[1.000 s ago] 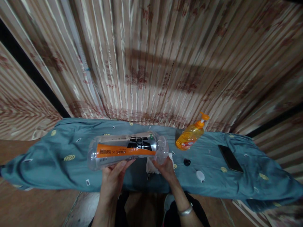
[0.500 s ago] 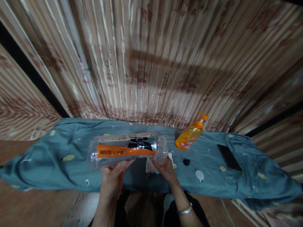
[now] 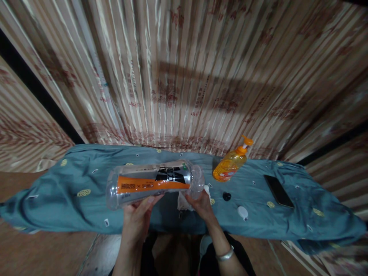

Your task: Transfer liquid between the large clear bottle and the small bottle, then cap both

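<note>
In the head view, your left hand (image 3: 138, 216) grasps the clear bottle (image 3: 153, 182) from its near side, the thumb along its wall, while your right hand (image 3: 202, 205) grips it at the neck end, some fingers hidden. The bottle is on its side over the teal cloth (image 3: 94, 214), neck to the right, near a crumpled white piece (image 3: 184, 204). To your right on the cloth stand an orange pump bottle (image 3: 230, 165), then a small black item (image 3: 227, 196), a white disc (image 3: 242, 212) and a dark phone (image 3: 278, 191).

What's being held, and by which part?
A clear bottle: left grip under its labelled body, right grip at its right-hand end.
</note>
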The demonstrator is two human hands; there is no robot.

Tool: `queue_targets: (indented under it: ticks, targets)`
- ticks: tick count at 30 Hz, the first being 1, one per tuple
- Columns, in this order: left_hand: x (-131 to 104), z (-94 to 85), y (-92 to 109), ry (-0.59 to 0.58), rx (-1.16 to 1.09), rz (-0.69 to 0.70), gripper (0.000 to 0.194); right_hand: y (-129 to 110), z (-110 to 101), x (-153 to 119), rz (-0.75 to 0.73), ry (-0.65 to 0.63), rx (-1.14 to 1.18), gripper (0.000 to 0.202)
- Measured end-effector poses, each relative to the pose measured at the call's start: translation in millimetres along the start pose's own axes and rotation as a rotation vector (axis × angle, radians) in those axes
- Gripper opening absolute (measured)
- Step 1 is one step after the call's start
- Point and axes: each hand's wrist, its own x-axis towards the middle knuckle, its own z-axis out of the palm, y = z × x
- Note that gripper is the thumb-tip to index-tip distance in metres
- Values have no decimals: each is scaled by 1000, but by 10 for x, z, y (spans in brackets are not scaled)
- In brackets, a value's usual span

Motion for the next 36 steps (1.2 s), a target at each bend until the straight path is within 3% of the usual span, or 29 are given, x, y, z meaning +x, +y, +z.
queue_targets:
  ticks: [14, 25, 36]
  targets:
    - [-6, -2, 17, -14, -5, 14, 39, 51, 8, 9, -19, 11, -13, 41]
    - [-13, -1, 37, -7, -11, 10, 41, 45, 5, -5, -13, 17, -64, 49]
    - [32, -188, -147, -67, -42, 41, 38, 80, 19, -6, -30, 26, -58, 49]
